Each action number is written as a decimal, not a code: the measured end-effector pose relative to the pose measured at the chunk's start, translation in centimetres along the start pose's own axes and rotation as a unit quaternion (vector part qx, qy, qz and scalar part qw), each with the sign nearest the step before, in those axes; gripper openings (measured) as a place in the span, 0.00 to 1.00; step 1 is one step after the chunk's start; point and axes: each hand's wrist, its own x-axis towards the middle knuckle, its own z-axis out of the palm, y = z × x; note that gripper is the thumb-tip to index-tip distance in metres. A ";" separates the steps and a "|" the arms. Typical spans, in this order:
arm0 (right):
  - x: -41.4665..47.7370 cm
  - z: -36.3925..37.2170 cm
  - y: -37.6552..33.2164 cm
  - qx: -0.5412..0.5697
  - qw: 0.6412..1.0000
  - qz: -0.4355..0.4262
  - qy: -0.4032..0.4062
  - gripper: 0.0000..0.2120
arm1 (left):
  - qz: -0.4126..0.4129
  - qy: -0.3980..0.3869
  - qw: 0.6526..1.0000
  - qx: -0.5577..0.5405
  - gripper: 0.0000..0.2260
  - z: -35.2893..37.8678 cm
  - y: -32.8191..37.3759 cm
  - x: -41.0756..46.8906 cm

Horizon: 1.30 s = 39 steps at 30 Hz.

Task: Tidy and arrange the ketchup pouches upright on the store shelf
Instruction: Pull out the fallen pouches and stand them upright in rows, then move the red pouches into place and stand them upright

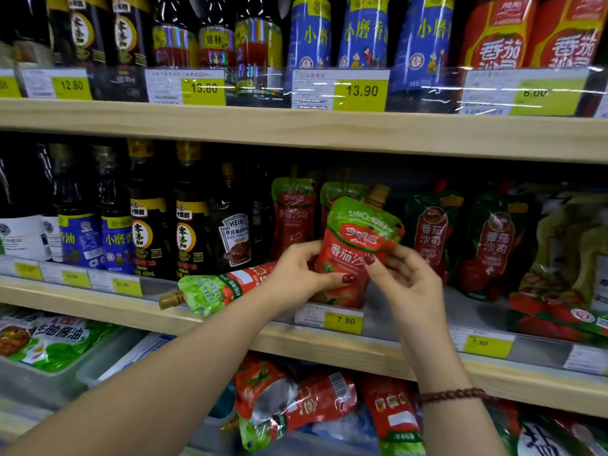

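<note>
The left hand (296, 274) and right hand (404, 274) pinched a glossy red-and-green spouted ketchup pouch (355, 245) between them, probably steadying it upright; it leaned. Left of the left hand a fallen matching pouch (217, 289) lay on the pale wooden shelf (98, 306); beyond the hands stood two upright pouches (292, 212).

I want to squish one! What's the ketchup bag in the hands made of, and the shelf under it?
The ketchup pouch looks like soft glossy plastic film: it crinkles and shines where the left hand and right hand pinch it. The shelf edge looks like matte wood, pale and faintly grained, or maybe laminate.
</note>
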 end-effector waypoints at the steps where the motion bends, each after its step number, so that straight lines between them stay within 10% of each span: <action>1: 0.0 -0.1 0.2 -0.021 1.000 0.010 -0.009 0.18 | -0.001 0.010 1.000 -0.008 0.13 0.0 -0.1 0.1; 6: -0.3 0.0 1.3 -0.270 0.961 -0.019 -0.059 0.26 | -0.033 0.043 0.996 -0.069 0.12 -0.1 -0.4 1.0; 15: 0.0 -0.2 2.2 -0.367 0.930 -0.016 -0.035 0.22 | -0.063 0.014 0.997 -0.035 0.11 0.4 -1.2 1.5; 30: 2.8 -0.9 1.0 -0.246 0.948 0.115 -0.166 0.15 | -0.023 0.032 0.989 0.142 0.19 -0.7 -1.0 -0.9; 39: 5.0 -0.8 1.6 -0.305 0.926 0.146 -0.166 0.17 | 0.127 0.133 0.902 0.391 0.09 0.0 -3.4 -5.9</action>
